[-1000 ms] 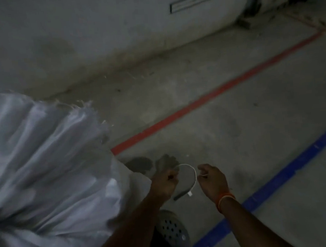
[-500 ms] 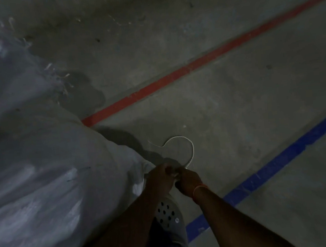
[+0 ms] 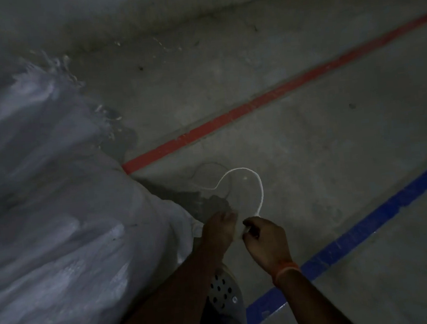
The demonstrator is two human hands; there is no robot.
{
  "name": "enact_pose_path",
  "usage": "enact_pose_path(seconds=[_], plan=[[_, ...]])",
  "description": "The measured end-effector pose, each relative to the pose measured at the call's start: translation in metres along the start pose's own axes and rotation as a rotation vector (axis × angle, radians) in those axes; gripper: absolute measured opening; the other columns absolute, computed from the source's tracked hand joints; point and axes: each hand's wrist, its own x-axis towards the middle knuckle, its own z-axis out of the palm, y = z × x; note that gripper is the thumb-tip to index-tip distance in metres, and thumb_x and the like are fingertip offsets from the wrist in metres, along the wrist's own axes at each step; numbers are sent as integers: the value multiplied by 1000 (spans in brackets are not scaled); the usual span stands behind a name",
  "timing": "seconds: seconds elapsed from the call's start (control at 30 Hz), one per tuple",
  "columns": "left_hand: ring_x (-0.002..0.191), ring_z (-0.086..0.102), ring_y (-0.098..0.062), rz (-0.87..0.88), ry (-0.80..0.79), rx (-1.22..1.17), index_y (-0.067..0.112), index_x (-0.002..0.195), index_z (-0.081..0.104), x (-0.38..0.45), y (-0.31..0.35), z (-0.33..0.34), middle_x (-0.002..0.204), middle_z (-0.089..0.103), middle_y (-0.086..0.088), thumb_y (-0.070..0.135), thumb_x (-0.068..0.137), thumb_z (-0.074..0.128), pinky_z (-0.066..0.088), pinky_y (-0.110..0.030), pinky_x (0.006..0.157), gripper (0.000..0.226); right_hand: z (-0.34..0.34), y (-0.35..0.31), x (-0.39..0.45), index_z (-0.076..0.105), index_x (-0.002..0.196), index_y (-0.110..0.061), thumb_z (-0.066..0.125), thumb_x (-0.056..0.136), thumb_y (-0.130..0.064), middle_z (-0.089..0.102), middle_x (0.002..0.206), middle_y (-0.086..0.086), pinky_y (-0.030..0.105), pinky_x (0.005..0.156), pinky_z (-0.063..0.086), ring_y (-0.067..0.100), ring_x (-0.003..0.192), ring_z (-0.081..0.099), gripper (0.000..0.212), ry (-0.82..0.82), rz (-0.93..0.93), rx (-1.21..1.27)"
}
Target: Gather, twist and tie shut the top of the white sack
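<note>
hands parted | right hand [image 3: 264,237] pinches one string [image 3: 250,182] | left hand [image 3: 219,227] grip unclear | one sack [image 3: 57,214]

Nothing readable here, honestly. No text, labels, brand names or numbers anywhere that I can make out. The only markings at all are two painted stripes on the floor [image 3: 309,153]: a red line [image 3: 266,100] and a blue line [image 3: 368,228], both running diagonally, and neither carries any lettering. The shot is dim and a bit blurry too.
</note>
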Motion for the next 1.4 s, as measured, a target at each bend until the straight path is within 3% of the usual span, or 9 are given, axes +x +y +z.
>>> enact_pose_path(seconds=[0.17,0.57,0.77,0.9,1.0,1.1,1.2,1.3,1.4], plan=[[60,64,-20,10,-171,-255,17,63,73,-34,69,-15,65,67,-6,20,87,75,50,-27,62,24,-46,-58,-35,70,77,-27,61,77,-10,68,70,-13,3,59,41,1,70,64,19,84,-244,193],[56,51,-9,334,47,-128,5,96,68,-222,162,-136,73,60,-4,13,102,51,30,-8,32,19,-114,-217,-96,65,84,-12,63,89,-11,64,71,-3,32,65,46,18,69,58,6,389,-184,816],[81,75,-30,534,215,277,4,93,77,-292,147,-185,89,77,-17,22,97,50,61,-38,79,32,-95,-297,-127,64,60,-11,66,87,-24,63,59,6,34,58,46,25,59,58,30,188,9,1092],[79,75,-24,623,228,401,3,86,74,-323,133,-214,82,75,-11,27,103,48,55,-19,67,39,-86,-325,-157,71,63,-12,62,84,-20,66,61,8,36,51,50,29,57,61,24,277,59,1141],[75,70,-21,670,293,438,9,75,70,-337,115,-233,76,74,-8,40,102,47,53,-33,73,48,-71,-330,-170,67,66,-12,55,87,-20,66,65,13,39,59,52,30,60,61,26,356,49,1165],[89,66,-16,707,738,379,18,92,73,-334,85,-257,90,70,2,41,95,58,51,-35,86,27,-62,-330,-181,57,65,-2,48,89,-8,57,51,10,32,53,47,20,44,52,27,372,11,1319],[138,40,-31,424,1185,333,17,140,45,-319,53,-278,146,45,-10,55,70,75,39,-50,111,86,-56,-333,-185,49,59,-7,47,91,-4,46,51,9,29,53,43,19,42,45,32,329,-18,1410],[150,15,-41,161,1080,291,13,156,5,-300,34,-290,162,13,-23,66,54,81,23,-55,120,138,-54,-338,-189,55,66,-9,49,95,-9,43,47,1,29,50,38,16,43,41,29,276,-41,1421],[145,28,-40,93,1042,347,13,157,-8,-280,22,-295,158,23,-23,64,50,83,30,-53,117,149,-50,-342,-190,57,71,-9,46,96,-11,42,39,-7,27,47,35,12,38,39,27,288,-97,1387]])
